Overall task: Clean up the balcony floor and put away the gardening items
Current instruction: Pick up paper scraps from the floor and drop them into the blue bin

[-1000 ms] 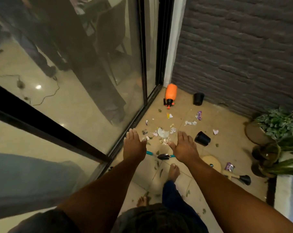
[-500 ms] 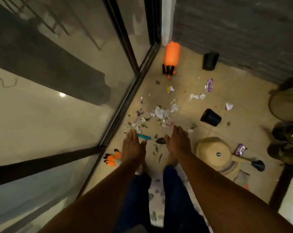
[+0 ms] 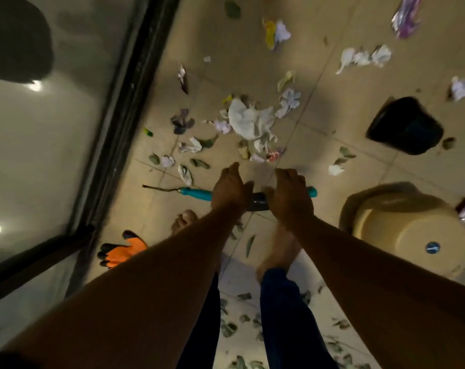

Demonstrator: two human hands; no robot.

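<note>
Orange glove (image 3: 122, 250), soft and light, lies well left of the left hand (image 3: 230, 191). Teal-handled hand tools (image 3: 196, 194), rigid and probably light, lie just beneath both hands; grip the handles. Right hand (image 3: 288, 198): fingers loosely extended, holding nothing.

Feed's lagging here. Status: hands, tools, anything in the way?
Left hand and right hand open over teal-handled tools, not gripping. Paper scraps just beyond. Orange glove untouched.
</note>
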